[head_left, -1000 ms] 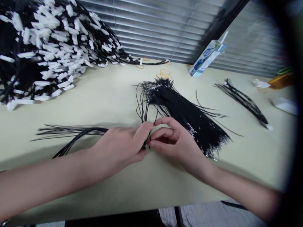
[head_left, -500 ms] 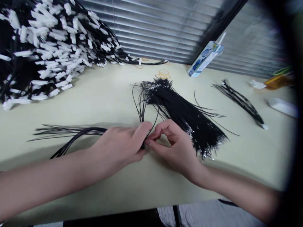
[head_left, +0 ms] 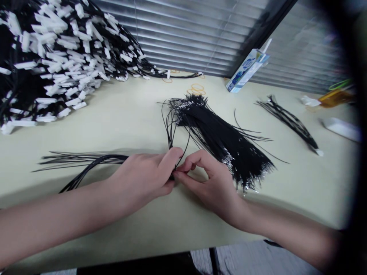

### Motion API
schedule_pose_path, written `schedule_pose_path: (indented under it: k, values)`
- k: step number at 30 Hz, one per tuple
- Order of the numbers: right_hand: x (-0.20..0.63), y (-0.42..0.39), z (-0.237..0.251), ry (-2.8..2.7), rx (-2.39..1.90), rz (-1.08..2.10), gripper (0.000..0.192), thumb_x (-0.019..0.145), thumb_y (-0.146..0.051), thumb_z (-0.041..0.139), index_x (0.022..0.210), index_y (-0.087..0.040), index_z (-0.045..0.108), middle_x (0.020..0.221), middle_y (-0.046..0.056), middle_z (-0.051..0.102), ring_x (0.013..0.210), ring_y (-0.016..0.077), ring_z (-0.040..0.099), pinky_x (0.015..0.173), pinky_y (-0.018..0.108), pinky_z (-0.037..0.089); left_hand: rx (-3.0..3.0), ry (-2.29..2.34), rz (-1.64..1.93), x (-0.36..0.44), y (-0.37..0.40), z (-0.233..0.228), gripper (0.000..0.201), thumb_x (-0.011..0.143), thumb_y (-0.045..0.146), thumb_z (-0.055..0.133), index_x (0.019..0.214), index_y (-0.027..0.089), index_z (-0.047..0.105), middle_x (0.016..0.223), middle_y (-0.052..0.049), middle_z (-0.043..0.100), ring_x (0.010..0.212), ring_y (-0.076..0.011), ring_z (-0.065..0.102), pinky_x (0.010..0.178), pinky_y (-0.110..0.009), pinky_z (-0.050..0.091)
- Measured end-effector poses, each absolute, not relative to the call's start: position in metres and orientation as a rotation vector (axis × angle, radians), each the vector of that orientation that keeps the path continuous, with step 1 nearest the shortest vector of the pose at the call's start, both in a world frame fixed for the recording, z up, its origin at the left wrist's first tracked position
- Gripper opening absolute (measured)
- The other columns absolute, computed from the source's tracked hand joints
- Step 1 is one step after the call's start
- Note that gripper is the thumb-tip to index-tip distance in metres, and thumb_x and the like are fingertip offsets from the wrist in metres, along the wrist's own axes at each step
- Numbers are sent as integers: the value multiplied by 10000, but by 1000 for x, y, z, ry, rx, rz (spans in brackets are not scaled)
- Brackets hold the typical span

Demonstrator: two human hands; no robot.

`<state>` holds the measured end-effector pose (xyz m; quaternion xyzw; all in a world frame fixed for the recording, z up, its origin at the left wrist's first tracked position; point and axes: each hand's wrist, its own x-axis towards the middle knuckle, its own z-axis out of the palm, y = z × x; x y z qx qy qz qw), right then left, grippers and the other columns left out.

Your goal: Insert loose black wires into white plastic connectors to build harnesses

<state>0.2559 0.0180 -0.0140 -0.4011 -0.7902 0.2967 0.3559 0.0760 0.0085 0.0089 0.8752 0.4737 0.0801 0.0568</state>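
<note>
My left hand [head_left: 149, 172] is closed around a bundle of thin black wires [head_left: 94, 162]; their loose ends trail left over the table, and several curve up past the thumb. Against its fingertips, my right hand [head_left: 209, 179] pinches with thumb and forefinger at a black wire [head_left: 185, 147]. The wire's end and whatever it meets between the two hands are hidden by the fingers. Just beyond the right hand lies a thick pile of black wires [head_left: 218, 130] with shiny metal tips at both ends.
A large heap of black cables with white connectors [head_left: 65, 68] fills the back left. Yellow rubber bands [head_left: 196, 89] and a blue-and-white drink carton [head_left: 246, 70] are near the blinds. A smaller wire bunch [head_left: 292, 122] lies at right. The table's front edge [head_left: 160, 256] runs below my arms.
The right hand's fingers have curled slightly, and its knuckles sit a little lower. Both hands stay together at the same spot; the view has shifted very slightly.
</note>
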Motion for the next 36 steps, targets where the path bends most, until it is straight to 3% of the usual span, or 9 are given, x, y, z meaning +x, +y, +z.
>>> schedule_pose_path:
  k: [14, 22, 27, 30, 36]
  values:
    - [255, 16, -9, -2105, -1009, 706, 226, 748, -92, 653, 783, -228, 476, 741, -89, 563, 681, 44, 548, 641, 160, 420, 2628, 1411, 315, 75, 8, 6, 307, 727, 207, 534, 1016, 201, 430, 749, -28, 698, 575, -247, 666, 444, -278, 385]
    - [256, 24, -12, -1923, -1095, 1180, 246, 754, -144, 642, 782, -231, 414, 738, -70, 572, 693, 83, 562, 640, 209, 459, 2619, 1416, 299, 77, 9, 5, 307, 732, 194, 554, 1019, 192, 444, 774, -30, 705, 597, -239, 674, 464, -279, 425]
    - [259, 34, -6, -1878, -1117, 1457, 209, 744, -160, 642, 894, -217, 509, 778, -36, 610, 720, 104, 588, 675, 240, 486, 2614, 1413, 262, 78, 8, 9, 327, 755, 204, 576, 1057, 171, 454, 788, -46, 716, 612, -256, 683, 465, -293, 450]
    - [264, 38, 0, -1988, -1169, 1495, 62, 775, -225, 618, 765, -187, 570, 747, -10, 608, 673, 109, 560, 614, 247, 458, 2629, 1409, 234, 78, 9, 12, 279, 756, 201, 575, 1014, 175, 471, 756, -44, 713, 596, -253, 679, 451, -288, 448]
    - [265, 37, -4, -2064, -1099, 1380, 91, 794, -256, 617, 761, -186, 570, 719, -19, 600, 641, 97, 529, 582, 234, 436, 2637, 1408, 249, 77, 8, 10, 266, 768, 220, 558, 1013, 174, 464, 761, -50, 709, 591, -256, 678, 440, -295, 452]
